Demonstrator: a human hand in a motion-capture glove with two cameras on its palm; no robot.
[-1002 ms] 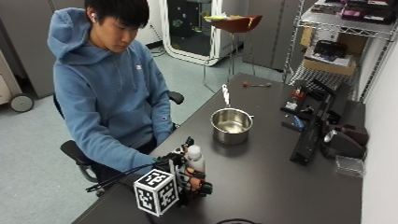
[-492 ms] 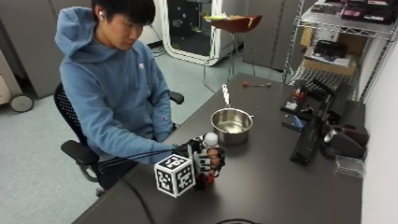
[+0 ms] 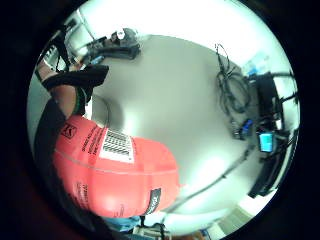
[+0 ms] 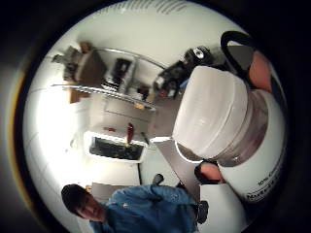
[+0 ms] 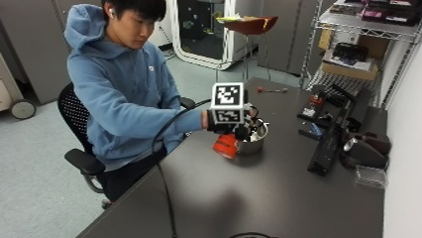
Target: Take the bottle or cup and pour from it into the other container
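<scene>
In the outside view my gloved right hand [image 5: 223,125] grips a red bottle [image 5: 225,145] and holds it tilted in the air, right against the near side of a steel pot [image 5: 256,140] in the middle of the dark table [image 5: 264,198]. The red body hangs below the hand. The thumb side palm view shows the bottle's white cap [image 4: 214,111] on the neck, with fingertips [image 4: 260,70] curled round it. Its red labelled body [image 3: 115,170] fills the little finger side palm view, above the grey tabletop [image 3: 170,100].
Black devices and cables [image 5: 333,139] lie along the table's right side, with a small clear box [image 5: 369,176] near the right edge. A small tool [image 5: 270,89] lies at the far end. A wire shelf [image 5: 359,44] stands behind the table.
My hand has lifted the bottle from near the table's front edge, carried it across to the pot and tilted it there.
</scene>
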